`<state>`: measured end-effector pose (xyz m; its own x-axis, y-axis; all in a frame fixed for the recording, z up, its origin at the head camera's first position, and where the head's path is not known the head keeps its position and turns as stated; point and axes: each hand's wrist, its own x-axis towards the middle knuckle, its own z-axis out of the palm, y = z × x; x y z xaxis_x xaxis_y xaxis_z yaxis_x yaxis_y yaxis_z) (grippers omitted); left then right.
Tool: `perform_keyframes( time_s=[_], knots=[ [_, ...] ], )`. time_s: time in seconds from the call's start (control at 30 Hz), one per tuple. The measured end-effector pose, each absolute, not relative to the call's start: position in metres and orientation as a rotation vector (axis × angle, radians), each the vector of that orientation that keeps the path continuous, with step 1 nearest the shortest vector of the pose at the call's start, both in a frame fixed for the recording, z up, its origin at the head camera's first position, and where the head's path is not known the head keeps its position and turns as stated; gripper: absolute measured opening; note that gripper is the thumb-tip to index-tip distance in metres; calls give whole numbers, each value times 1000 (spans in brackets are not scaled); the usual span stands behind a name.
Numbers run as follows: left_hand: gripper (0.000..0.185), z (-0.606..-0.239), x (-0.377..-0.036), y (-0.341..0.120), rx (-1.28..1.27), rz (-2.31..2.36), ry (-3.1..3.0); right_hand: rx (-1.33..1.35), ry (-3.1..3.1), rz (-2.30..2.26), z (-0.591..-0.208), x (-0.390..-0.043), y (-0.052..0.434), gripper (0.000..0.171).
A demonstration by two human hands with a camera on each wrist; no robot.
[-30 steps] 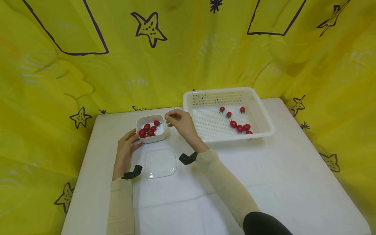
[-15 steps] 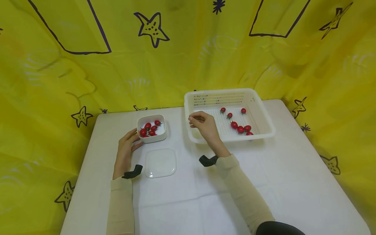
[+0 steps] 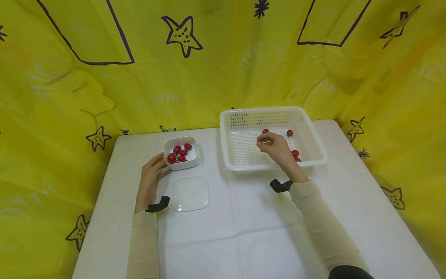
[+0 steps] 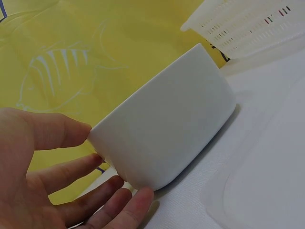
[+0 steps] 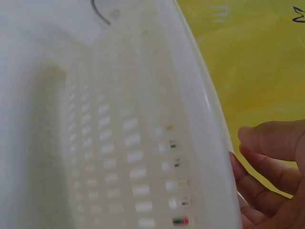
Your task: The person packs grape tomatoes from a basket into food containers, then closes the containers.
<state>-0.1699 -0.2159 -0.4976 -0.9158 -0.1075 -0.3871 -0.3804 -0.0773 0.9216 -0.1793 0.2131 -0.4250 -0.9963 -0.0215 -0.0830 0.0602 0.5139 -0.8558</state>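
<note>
Desk [image 3: 265, 232], white-covered, is carrying everything; yellow star-printed cloth is hanging behind.

White slotted basket [image 3: 313, 149] is sitting on the far side, and the right hand [image 3: 275, 145] is hovering inside it, over the perforated floor. Its fingers [image 3: 262, 137] are drawn together, loosely curled; whether anything is pinched between them I cannot tell, though nothing red is showing there. In the right wrist view only the basket wall [image 5: 143, 143] and curled fingertips [image 5: 267, 157] are showing.

Small white tub [image 3: 181, 153] is sitting against the left hand [image 3: 151, 174]. The left fingers [image 4: 57, 133] are lying fairly straight along the tub's side [image 4: 167, 133], steadying rather than gripping. A clear lid [image 3: 191, 193] is lying flat just on the near side of the tub, close to the left wrist.

Cherry tomatoes in the basket [image 3: 295, 153] are lying just beyond and to the right of the right fingers, some part-hidden by the hand; one [image 3: 289, 133] is lying farther off by the back wall. More tomatoes [image 3: 171, 157] are sitting in the tub, just beyond the left fingertips.

Handling judgement: each tomato is looking light, round, smooth-skinned, thus prone to rolling on the basket floor and slipping from a loose hold. Skin is likely thin, bruising or splitting under a hard squeeze. Best hold: gentle pinch across the widest part, thumb opposing one or two fingertips, avoiding the small green stalk.
</note>
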Motion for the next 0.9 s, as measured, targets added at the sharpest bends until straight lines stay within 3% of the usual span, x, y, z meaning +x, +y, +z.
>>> perform_keyframes(
  time_s=[0.4, 0.9],
  knots=[
    [56, -498, -170, -215, -550, 2103, 1990, 133, 2717, -1091, -421, -179, 288, 39],
    [56, -498, -170, -214, -551, 2103, 1991, 121, 2742, -838, -427, -187, 317, 38]
  ],
)
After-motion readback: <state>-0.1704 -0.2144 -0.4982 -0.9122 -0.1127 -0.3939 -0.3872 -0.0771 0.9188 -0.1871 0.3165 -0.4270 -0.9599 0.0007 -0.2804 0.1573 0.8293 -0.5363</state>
